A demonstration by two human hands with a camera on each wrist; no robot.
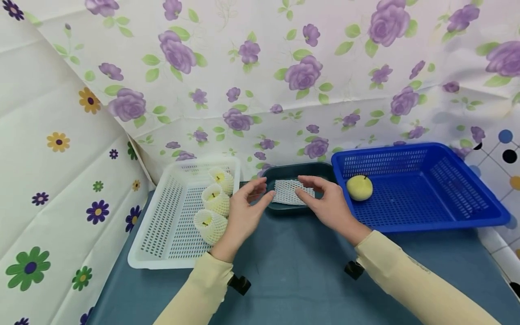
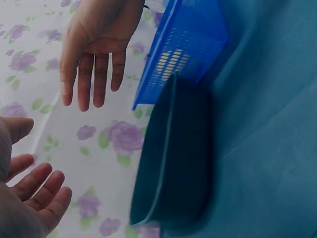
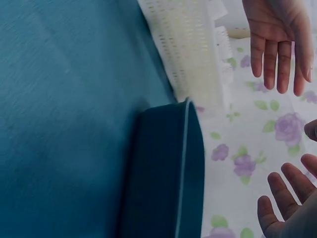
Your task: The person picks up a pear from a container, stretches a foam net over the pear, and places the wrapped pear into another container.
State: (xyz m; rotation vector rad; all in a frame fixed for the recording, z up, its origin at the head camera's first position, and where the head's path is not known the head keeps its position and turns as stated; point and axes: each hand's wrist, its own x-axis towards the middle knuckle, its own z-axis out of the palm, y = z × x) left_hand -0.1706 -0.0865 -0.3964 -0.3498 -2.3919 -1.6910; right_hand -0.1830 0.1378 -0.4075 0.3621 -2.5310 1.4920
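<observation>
Both hands hover over a small dark green tray (image 1: 284, 210) with nothing in their fingers. My left hand (image 1: 248, 208) is at the tray's left side, fingers relaxed and thumb apart. Opposite it, my right hand (image 1: 329, 204) is at the tray's right side, its fingers loosely bent. White foam netting (image 1: 286, 192) lies flat in the tray between the hands. In the left wrist view, the tray (image 2: 190, 158) stands below both hands, and its inside is hidden there.
On the left, a white basket (image 1: 148, 225) holds three pale yellow-green fruits in foam nets (image 1: 215, 201) along its right side. A blue basket (image 1: 430, 225) on the right holds one bare yellow-green fruit (image 1: 359, 188). Flowered sheeting (image 1: 243, 54) rises behind the blue-green table (image 1: 292, 280).
</observation>
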